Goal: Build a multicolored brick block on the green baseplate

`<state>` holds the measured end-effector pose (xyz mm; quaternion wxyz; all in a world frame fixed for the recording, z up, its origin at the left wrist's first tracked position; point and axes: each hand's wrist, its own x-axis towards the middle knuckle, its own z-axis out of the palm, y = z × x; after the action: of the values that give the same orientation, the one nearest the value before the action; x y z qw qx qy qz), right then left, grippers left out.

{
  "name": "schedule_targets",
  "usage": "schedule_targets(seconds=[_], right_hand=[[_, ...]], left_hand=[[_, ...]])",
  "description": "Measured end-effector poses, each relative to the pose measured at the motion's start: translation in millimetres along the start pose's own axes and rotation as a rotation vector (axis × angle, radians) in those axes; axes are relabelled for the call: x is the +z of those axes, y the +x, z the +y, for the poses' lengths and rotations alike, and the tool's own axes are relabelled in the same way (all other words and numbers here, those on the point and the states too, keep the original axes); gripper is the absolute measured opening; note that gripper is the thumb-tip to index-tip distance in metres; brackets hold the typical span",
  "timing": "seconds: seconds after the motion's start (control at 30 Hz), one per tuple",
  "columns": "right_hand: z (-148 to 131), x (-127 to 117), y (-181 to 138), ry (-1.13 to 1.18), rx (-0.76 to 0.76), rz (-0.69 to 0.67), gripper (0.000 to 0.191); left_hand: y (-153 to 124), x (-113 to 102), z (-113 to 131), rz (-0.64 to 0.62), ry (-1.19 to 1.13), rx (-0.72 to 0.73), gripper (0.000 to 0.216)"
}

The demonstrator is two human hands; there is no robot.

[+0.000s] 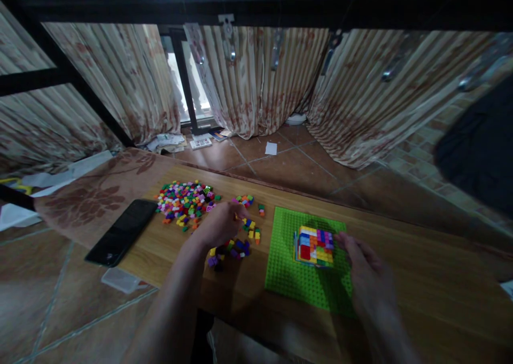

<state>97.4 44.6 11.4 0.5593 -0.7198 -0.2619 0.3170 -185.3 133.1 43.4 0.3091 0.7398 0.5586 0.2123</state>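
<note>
A block of many-coloured toy building bricks (315,246) stands on a green baseplate (282,270) on the wooden table. My right hand (366,265) is at its right side, fingertips drawn together close to the edge. Whether they touch it or pinch a small brick is too blurred to tell. My left hand (222,222) hovers over the loose bricks left of the baseplate, fingers curled downward; what is in them, if anything, is hidden. Small groups of bricks lie around it, including yellow and blue ones (249,224) and purple and dark ones (239,249).
A large heap of small bricks (184,201) covers the table's left part. A black phone (122,233) lies at the left end. Below it on the tiled floor is a clear plastic lid or box (122,280). Striped curtains (260,80) and a dark metal bar (256,3) are beyond.
</note>
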Motion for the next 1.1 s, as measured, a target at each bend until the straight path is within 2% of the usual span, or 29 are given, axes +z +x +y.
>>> schedule_targets(seconds=[0.13, 0.3, 0.43, 0.53, 0.67, 0.8, 0.93, 1.03, 1.1], right_hand=[[0.1, -2.0, 1.1, -0.022, 0.005, -0.012, 0.041], [-1.9, -1.3, 0.9, -0.033, 0.024, -0.021, 0.045], [2.2, -1.5, 1.8, -0.046, 0.029, -0.053, 0.046], [4.0, -2.1, 2.4, -0.049, 0.037, -0.067, 0.046], [-0.3, -1.3, 0.7, -0.105, 0.021, -0.089, 0.049], [-2.4, -0.3, 0.2, -0.122, 0.016, -0.090, 0.049], [-0.4, -1.0, 2.1, -0.114, -0.025, -0.049, 0.046], [0.2, -1.6, 2.1, -0.074, -0.074, 0.006, 0.044], [-0.8, -1.5, -0.6, -0.050, -0.120, 0.043, 0.043]], left_hand=[[-0.8, -7.5, -6.5, -0.011, 0.115, -0.002, 0.031], [-4.4, -10.6, -10.5, -0.112, 0.136, 0.005, 0.023], [-4.9, -5.4, -4.6, -0.180, 0.114, 0.082, 0.020], [-4.9, 0.4, 4.0, -0.210, 0.192, 0.133, 0.024], [-5.9, 12.0, 15.6, -0.209, 0.321, 0.149, 0.021], [-6.0, 20.0, 18.7, -0.212, 0.339, 0.131, 0.020], [-5.5, 16.9, 16.0, -0.184, 0.208, 0.185, 0.019], [-6.3, 12.4, 19.1, -0.168, -0.024, 0.281, 0.013], [-7.5, 12.8, 24.4, -0.204, -0.229, 0.319, 0.008]])
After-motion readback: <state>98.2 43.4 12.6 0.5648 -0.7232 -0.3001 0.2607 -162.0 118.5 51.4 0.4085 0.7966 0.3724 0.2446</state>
